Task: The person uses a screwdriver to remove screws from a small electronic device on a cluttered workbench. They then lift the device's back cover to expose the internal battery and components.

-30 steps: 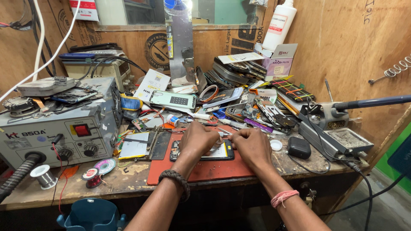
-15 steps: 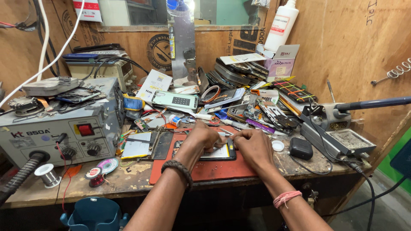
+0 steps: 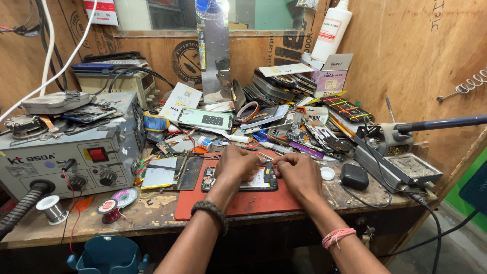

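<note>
On the cluttered wooden bench [image 3: 152, 215], by the grey rework station [image 3: 66, 152], both forearms reach onto a red mat [image 3: 243, 203]. Left hand [image 3: 236, 163] and right hand [image 3: 299, 172] are curled, pressing an opened phone [image 3: 253, 181]; pinching it, probably, though fingertips are hidden. Small solder spools [image 3: 109, 209] sit left.

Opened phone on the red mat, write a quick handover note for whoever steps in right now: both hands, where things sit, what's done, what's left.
Left hand: resting on the opened phone, fingers curled over its upper edge; what they pinch is hidden.
Right hand: at the phone's right end, fingertips pressed together on it.
The phone lies flat on the red mat, back cover off, internals exposed.
The grey rework station stands to the left, solder spools in front of it.
Done: phone opened.
Left: the work inside it; phone not yet closed.
</note>
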